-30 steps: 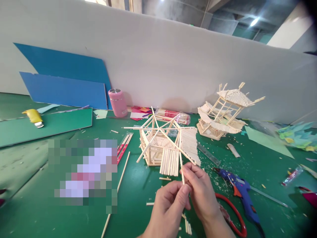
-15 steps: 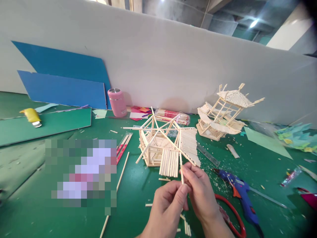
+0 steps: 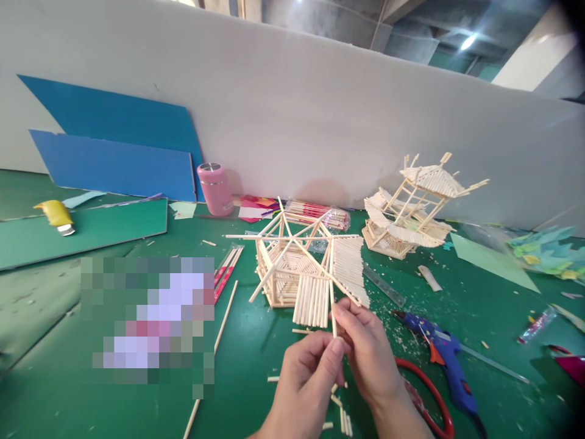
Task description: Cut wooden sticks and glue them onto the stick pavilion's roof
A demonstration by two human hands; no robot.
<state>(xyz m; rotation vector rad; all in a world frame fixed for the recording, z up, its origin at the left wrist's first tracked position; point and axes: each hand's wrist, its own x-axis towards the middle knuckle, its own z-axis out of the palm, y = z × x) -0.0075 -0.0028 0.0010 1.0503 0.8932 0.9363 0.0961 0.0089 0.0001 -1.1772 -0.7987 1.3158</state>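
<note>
Both my hands pinch one thin wooden stick [image 3: 333,308] in front of a small pavilion model [image 3: 287,262] built from sticks. My left hand [image 3: 311,378] grips its lower end between thumb and fingers. Higher up, my right hand [image 3: 365,347] holds it with the fingertips, close under the roof edge. The stick's upper part lies alongside a row of short sticks [image 3: 311,302] that slopes down from the roof frame. Right of it, another roof face [image 3: 348,262] is covered with sticks. Whether the held stick touches the row I cannot tell.
A blue glue gun [image 3: 439,347] and red-handled tool [image 3: 429,390] lie at right. Behind stands a second stick model [image 3: 406,210]. A pink flask [image 3: 216,190], blue boards [image 3: 114,164] and a yellow cutter [image 3: 55,214] are at left. Cut stick pieces [image 3: 346,421] lie near my wrists.
The held stick has shifted very slightly to the left along with both hands. My grip on it and the models look the same.
</note>
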